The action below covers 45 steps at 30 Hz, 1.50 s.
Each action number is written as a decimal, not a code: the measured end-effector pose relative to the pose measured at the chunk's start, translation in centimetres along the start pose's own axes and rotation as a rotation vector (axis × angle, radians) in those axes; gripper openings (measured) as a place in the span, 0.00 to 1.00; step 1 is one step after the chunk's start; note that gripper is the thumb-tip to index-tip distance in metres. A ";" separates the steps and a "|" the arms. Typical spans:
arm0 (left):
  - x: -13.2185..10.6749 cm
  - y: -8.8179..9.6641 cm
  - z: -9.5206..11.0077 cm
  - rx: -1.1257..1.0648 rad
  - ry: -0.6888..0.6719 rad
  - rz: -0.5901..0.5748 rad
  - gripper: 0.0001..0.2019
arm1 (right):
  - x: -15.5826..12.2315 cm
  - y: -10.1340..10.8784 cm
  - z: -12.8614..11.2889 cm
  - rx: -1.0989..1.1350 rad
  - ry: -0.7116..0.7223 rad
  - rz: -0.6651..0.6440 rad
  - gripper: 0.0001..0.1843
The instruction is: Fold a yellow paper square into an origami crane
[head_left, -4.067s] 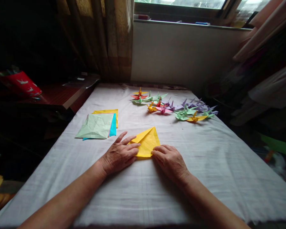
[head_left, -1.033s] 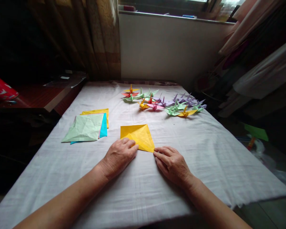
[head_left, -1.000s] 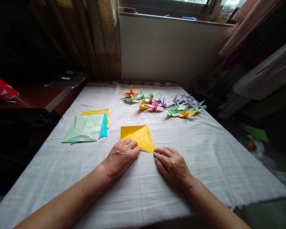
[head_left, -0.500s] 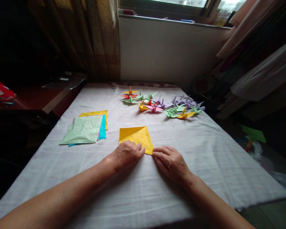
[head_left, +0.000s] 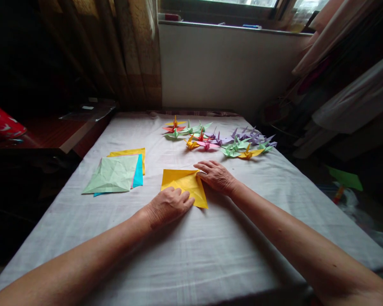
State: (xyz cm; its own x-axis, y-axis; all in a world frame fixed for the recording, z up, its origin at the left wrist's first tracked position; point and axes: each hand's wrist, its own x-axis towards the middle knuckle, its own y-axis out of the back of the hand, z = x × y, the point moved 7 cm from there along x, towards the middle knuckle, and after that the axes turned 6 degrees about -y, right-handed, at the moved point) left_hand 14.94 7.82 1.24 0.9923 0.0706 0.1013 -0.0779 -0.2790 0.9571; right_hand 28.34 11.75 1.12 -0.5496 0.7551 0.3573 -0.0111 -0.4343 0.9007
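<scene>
A square of yellow origami paper (head_left: 188, 180) lies on the cloth in front of me, with fold lines across it and a flap turned over at its near left. My left hand (head_left: 170, 205) presses on its near left part, fingers curled and fingertips on the sheet; the paper beneath is hidden. At the far right corner, my right hand (head_left: 215, 175) has the corner between thumb and fingers, the other fingers stretched forward. The near right corner of the paper points towards me, free of both hands.
Left of the paper lies a stack of folded squares (head_left: 115, 174), pale green on top, blue and yellow beneath. Several folded paper cranes (head_left: 232, 146) in many colours stand towards the back. A white cloth (head_left: 166, 263) covers the table; a dark wooden desk (head_left: 51, 138) adjoins at left.
My right hand has moved from the near right corner of the yellow paper up to its far right corner. My left hand stays pressed on the near left part.
</scene>
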 end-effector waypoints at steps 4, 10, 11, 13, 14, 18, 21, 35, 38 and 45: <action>-1.1 0.0 -1.0 -0.078 0.039 0.062 0.08 | -2.0 1.9 -0.8 0.018 -0.009 0.084 0.07; -1.9 0.2 -2.1 -0.217 0.152 0.119 0.08 | -4.6 5.7 -3.9 0.103 -0.101 0.162 0.08; -1.9 0.3 -2.2 -0.241 0.176 0.119 0.08 | -4.8 6.0 -4.3 0.120 -0.135 0.166 0.09; -1.9 0.2 -2.2 -0.279 0.216 0.102 0.09 | -5.3 6.2 -5.1 0.170 -0.157 0.142 0.09; -2.0 0.1 -2.2 -0.294 0.233 0.092 0.09 | -5.4 6.0 -5.5 0.204 -0.149 0.127 0.08; -2.8 -0.6 -1.9 -0.343 0.276 0.075 0.12 | -6.0 4.7 -5.3 0.330 -0.125 0.040 0.08; -3.6 -1.3 -1.7 -0.403 0.294 0.053 0.15 | -6.3 3.9 -4.1 0.383 -0.144 -0.026 0.10; -4.7 -2.5 -2.8 -0.724 0.457 0.152 0.08 | -4.6 1.5 0.1 0.767 -0.430 -0.100 0.08; -4.7 -2.2 -2.8 -0.717 0.457 0.150 0.06 | -3.9 0.6 0.3 0.657 -0.570 -0.063 0.09; -4.7 -2.2 -2.9 -0.708 0.451 0.170 0.12 | -3.4 -0.4 -0.5 0.480 -0.645 0.018 0.09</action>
State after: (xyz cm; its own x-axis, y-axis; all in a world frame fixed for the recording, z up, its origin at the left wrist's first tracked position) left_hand 10.14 10.87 -0.52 0.8404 0.4982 0.2134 -0.4127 0.3329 0.8479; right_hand 29.76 9.10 -0.60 0.0462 0.9486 0.3132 0.4341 -0.3014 0.8490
